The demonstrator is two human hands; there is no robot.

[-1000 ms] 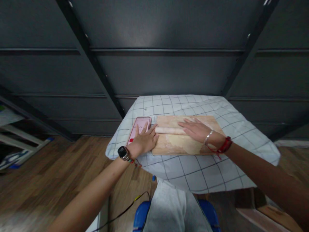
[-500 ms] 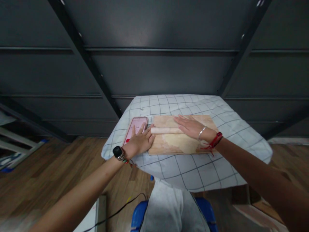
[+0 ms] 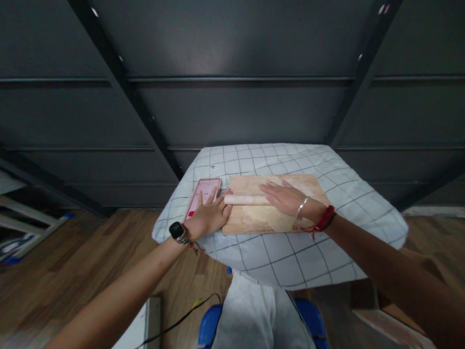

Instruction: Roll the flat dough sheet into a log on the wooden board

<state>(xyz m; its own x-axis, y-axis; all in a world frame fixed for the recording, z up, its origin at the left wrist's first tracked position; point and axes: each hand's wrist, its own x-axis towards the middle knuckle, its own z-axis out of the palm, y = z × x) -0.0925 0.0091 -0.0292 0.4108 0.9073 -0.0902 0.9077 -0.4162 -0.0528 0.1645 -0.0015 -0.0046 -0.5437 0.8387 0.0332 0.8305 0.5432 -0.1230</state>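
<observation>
On a floured wooden board (image 3: 236, 225) lies a pale rolling pin (image 3: 245, 199), set crosswise from left to right. My right hand (image 3: 285, 198) rests flat over the right part of the pin, fingers stretched out, and hides that end. A thin, flat sheet of dough (image 3: 281, 219) spreads on the board on my side of the pin, partly under my right hand. My left hand (image 3: 209, 215) is spread open at the board's left edge, its fingertips by the pin's left end. Its other fingers reach over a phone (image 3: 208, 186) with a lit pink screen.
A white checked cloth (image 3: 269, 157) covers the small table. Behind it stands a dark panelled wall (image 3: 232, 111). A blue seat (image 3: 209, 325) is under me, and a black cable (image 3: 174, 324) runs over the wooden floor. A white rack (image 3: 32, 220) stands at the far left.
My right hand and the rolling pin have shifted slightly toward me across the board. My left hand stays nearly where it was, beside the pin's end and over the phone.
</observation>
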